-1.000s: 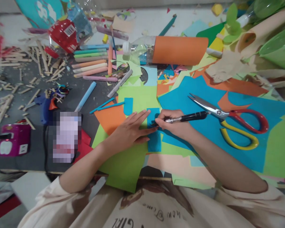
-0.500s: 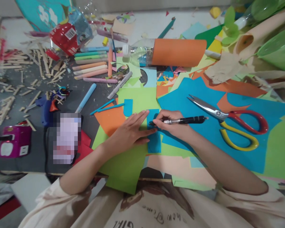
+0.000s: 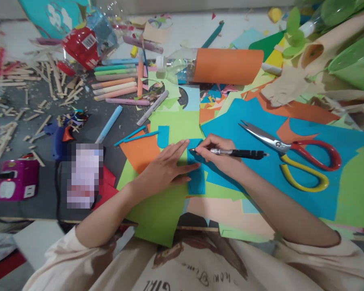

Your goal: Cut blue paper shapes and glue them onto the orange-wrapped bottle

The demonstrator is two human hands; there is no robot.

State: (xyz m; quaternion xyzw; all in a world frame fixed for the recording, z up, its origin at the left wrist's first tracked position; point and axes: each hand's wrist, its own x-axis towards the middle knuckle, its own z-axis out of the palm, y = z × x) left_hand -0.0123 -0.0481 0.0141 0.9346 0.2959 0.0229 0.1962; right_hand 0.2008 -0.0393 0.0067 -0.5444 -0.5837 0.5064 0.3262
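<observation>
A black pen [image 3: 242, 153] is pinched in my right hand [image 3: 218, 152], its tip at the upper part of a narrow blue paper strip [image 3: 196, 184]. A curved line shows on the strip's lower end. My left hand [image 3: 166, 165] lies flat with fingers stretched, its fingertips pressing on the strip's left side. Under it spreads light green paper [image 3: 160, 214]. Just beyond my left fingers sits a small blue cutout [image 3: 163, 136] with a rounded end. Scissors [image 3: 281, 146] with red and yellow handles rest partly spread on a large blue sheet [image 3: 315, 202], right of my right hand.
An orange-wrapped plastic bottle [image 3: 228, 66] lies at the back. Several markers [image 3: 115, 87] are at the back left. On the left are a blue glue gun [image 3: 58, 141], a phone [image 3: 84, 176], a purple box [image 3: 18, 180] and scattered wooden sticks [image 3: 6, 139].
My right hand has shifted slightly up with the pen, whose tip has moved up and left on the blue strip. My left hand stays in place.
</observation>
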